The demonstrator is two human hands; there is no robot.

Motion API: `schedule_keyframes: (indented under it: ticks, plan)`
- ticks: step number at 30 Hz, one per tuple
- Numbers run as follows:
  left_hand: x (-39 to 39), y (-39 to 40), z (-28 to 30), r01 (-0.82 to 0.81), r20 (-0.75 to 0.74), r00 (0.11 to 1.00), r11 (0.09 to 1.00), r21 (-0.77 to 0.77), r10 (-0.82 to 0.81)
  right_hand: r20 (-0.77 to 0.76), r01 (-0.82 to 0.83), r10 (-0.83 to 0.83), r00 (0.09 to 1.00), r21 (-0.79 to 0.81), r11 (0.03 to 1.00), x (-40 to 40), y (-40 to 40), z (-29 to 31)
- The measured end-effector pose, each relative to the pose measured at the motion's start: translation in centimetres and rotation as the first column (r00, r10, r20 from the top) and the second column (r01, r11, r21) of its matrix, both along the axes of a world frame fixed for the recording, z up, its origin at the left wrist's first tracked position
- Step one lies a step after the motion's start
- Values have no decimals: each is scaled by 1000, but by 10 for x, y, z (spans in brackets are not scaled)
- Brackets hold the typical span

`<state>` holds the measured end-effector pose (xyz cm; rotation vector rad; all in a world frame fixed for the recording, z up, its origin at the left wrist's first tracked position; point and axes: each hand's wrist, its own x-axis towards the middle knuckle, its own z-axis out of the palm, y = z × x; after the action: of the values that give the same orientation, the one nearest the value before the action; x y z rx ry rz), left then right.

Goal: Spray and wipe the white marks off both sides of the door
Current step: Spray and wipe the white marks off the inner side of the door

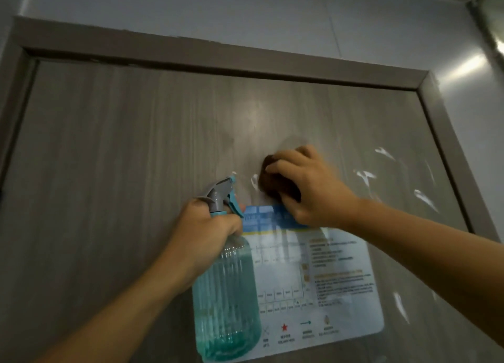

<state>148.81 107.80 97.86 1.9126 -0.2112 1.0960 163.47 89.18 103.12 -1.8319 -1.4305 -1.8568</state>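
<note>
Pressing the brown cloth (275,182) flat, the right hand (313,188) grips it against the door (136,144). Firm overlapping strokes should lift the white mark (255,181) beside its fingertips. The left hand (207,231) clasps the spray bottle (226,294).

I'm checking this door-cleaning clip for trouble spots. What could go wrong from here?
1. The right hand rubs the brown cloth just above the printed notice; a downward stroke may wet or smear it.
2. White marks near the door's right edge lie beyond the cloth and might get missed.
3. The left hand grips the spray bottle by its neck; it might slip.
</note>
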Motion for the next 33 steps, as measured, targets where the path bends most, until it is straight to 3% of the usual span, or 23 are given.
schedule_keyframes:
  ticks: [2, 6, 8, 14, 21, 28, 33]
  plan:
    - [2, 2, -1, 19, 3, 1000, 1000, 7, -19, 12, 36, -35, 999, -85, 996, -3, -7, 1]
    - [4, 2, -1, 15, 22, 1000, 1000, 25, -16, -96, 45, -27, 995, 189, 981, 1, -1, 48]
    - [2, -2, -2, 14, 23, 1000, 1000, 15, -15, -102, 3, 24, 995, 253, 968, -2, 8, 56]
    - [-2, -9, -5, 1, 22, 1000, 999, -45, 0, -1, -40, 40, 999, -99, 994, -3, -3, -3]
    - [7, -9, -7, -29, 54, 998, 995, -91, 34, 37, -49, 49, 998, -15, 999, -16, 39, 52]
    - [3, -20, -15, -58, 72, 995, 989, -134, 68, 78, -4, 30, 996, -312, 950, -12, 3, 34]
    - [8, -16, -15, -67, 90, 993, 988, -140, 80, 117, 39, -6, 993, -281, 959, -18, 16, 43]
